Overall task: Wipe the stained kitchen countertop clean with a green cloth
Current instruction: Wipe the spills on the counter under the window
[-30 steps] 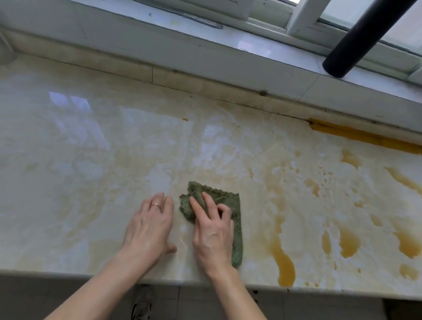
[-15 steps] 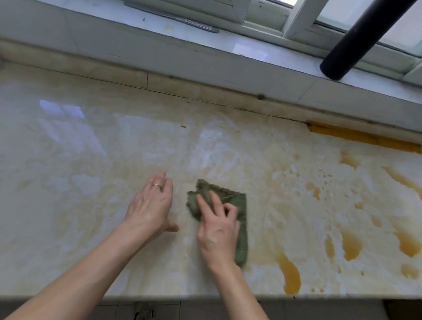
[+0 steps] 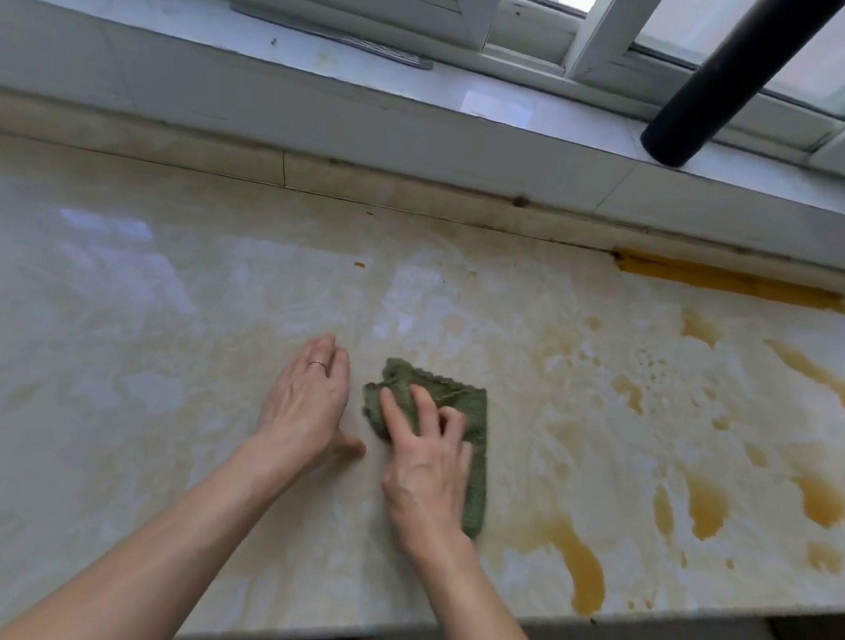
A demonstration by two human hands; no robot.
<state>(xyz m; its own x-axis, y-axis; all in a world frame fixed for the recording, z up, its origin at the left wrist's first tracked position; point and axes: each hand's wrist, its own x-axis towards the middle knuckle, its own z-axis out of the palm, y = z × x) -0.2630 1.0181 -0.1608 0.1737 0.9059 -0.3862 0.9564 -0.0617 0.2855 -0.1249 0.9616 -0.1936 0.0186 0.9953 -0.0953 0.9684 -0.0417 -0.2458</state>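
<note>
Cloth (image 3: 459, 398) slides a touch farther from the front edge, right hand (image 3: 426, 470) pressing it with spread fingers (image 3: 398, 415), left hand (image 3: 303, 406) flat and open on counter (image 3: 149, 345), stains (image 3: 586, 578) just right.

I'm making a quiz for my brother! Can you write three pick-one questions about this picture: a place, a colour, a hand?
1. Where are the thickest orange stains? A) left of both hands B) right of the cloth C) in a bowl
2. What colour is the cloth? A) green B) red C) blue
3. What is the left hand doing? A) squeezing the cloth B) lying flat on the countertop C) holding a cup
Answers: 1B, puddles lie right of it; 2A, it looks green; 3B, fingers straight on stone.
</note>
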